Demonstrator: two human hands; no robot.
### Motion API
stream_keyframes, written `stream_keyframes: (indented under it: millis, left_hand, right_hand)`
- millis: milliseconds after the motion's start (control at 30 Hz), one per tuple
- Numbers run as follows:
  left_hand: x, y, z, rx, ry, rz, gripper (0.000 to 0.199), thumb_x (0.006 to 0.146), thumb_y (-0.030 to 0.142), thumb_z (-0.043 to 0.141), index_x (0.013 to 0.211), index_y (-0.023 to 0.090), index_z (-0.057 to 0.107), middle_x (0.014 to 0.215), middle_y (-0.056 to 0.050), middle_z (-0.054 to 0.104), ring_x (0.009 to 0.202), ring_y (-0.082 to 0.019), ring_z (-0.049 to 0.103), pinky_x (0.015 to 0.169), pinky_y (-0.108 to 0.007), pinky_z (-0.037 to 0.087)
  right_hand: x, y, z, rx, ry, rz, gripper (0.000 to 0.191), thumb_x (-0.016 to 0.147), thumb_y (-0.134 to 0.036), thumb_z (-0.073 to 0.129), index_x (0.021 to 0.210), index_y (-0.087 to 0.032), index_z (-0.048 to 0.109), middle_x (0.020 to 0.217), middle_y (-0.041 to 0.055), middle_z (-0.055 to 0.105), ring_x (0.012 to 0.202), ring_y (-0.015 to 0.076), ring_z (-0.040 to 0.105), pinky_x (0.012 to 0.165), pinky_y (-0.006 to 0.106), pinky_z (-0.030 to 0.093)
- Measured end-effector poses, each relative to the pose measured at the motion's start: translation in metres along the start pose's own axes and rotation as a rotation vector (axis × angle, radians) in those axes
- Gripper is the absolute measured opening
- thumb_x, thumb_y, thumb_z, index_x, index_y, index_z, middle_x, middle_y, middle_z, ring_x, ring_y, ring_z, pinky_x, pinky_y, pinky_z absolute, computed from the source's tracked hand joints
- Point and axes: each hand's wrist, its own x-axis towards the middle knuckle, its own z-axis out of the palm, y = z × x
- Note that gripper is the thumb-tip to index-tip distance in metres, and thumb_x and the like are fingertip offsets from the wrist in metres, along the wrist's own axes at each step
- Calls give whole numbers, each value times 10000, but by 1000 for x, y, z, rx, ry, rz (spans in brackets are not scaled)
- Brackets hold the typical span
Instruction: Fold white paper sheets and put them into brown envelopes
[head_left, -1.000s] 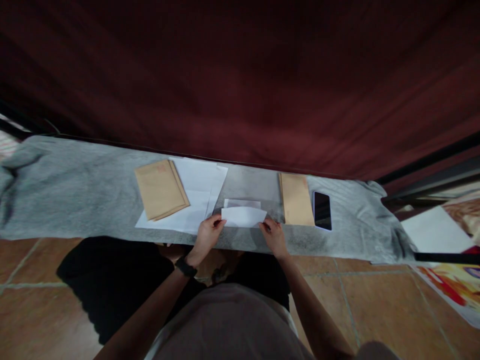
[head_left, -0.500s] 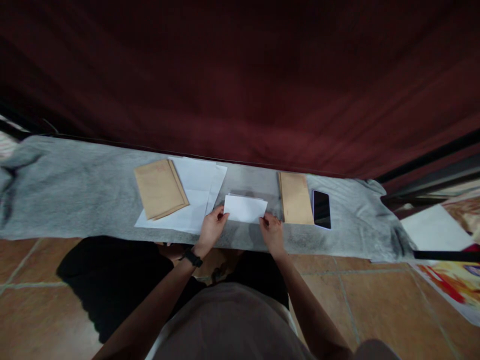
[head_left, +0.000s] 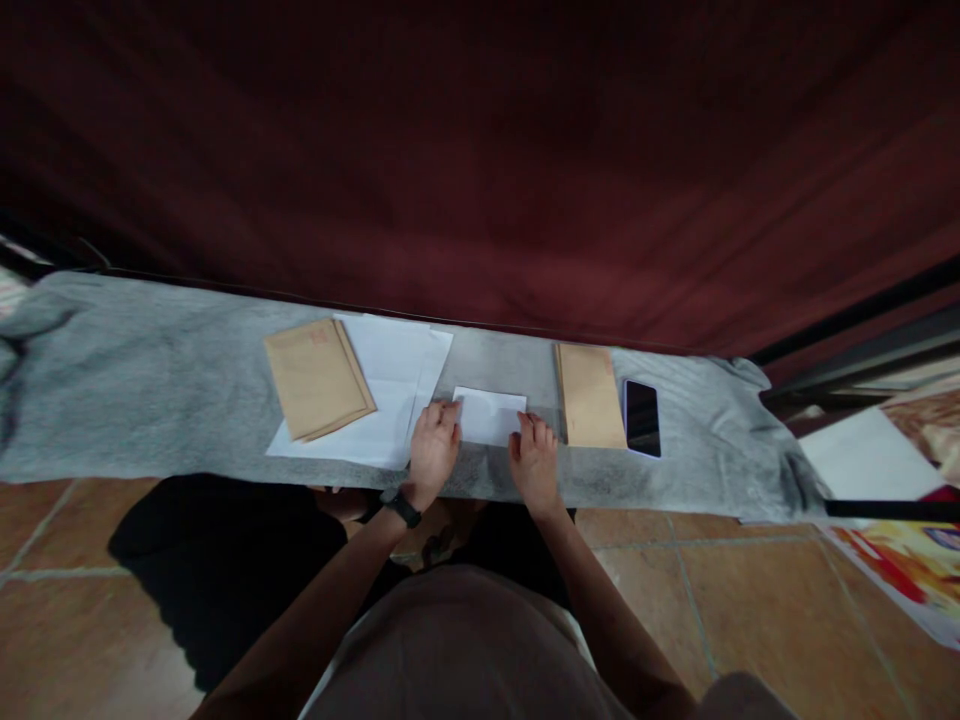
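A folded sheet of white paper lies flat on the grey cloth between my hands. My left hand, with a dark watch on its wrist, rests at the paper's left edge, fingers stretched forward and touching it. At the right edge, my right hand lies with its fingers out and its thumb near the lower corner. Left of them, brown envelopes lie on larger white sheets. More brown envelopes lie to the right of my right hand.
A phone with a dark screen lies beside the right envelopes. The grey cloth covers a long narrow bench. A dark red curtain hangs behind it. Printed sheets are at the far right, above the tiled floor.
The folded paper, held up at both ends before, now lies lower and flat on the cloth. My fingers have gone from pinching its edges to resting on them.
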Motion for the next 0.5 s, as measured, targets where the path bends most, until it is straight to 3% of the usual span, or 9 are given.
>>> stream_keyframes:
  millis: [100, 200, 333, 500]
  left_hand:
    - [-5, 5, 13, -43, -32, 208, 499, 993, 183, 352, 1479, 156, 461, 1545, -146, 466, 1469, -270, 384, 1201, -474, 347]
    - [-13, 9, 27, -7, -123, 332, 582, 985, 173, 317, 1562, 87, 310, 1627, -175, 340, 1543, -256, 236, 1244, -493, 268]
    - [-21, 8, 37, 84, -152, 345, 607, 975, 176, 332, 1566, 46, 287, 1638, -199, 300, 1555, -268, 179, 1258, -484, 235]
    - [-20, 6, 31, 136, -117, 276, 584, 1006, 218, 311, 1557, 22, 295, 1638, -204, 293, 1555, -275, 169, 1259, -480, 232]
  right_hand:
    - [-3, -15, 5, 188, -67, -111, 480, 1055, -270, 328, 1508, -160, 443, 1485, 154, 533, 1379, 257, 471, 1128, 449, 404]
    - [-7, -32, 11, 272, -150, -142, 529, 1080, -326, 252, 1576, -164, 335, 1575, 116, 449, 1455, 211, 405, 1186, 419, 374]
    - [-14, -37, 16, 159, -186, -182, 569, 1088, -384, 243, 1605, -145, 251, 1629, 122, 352, 1512, 227, 317, 1238, 456, 286]
    - [-21, -19, 18, 26, -131, -191, 570, 1083, -402, 310, 1570, -106, 342, 1596, 155, 398, 1507, 266, 330, 1232, 480, 290]
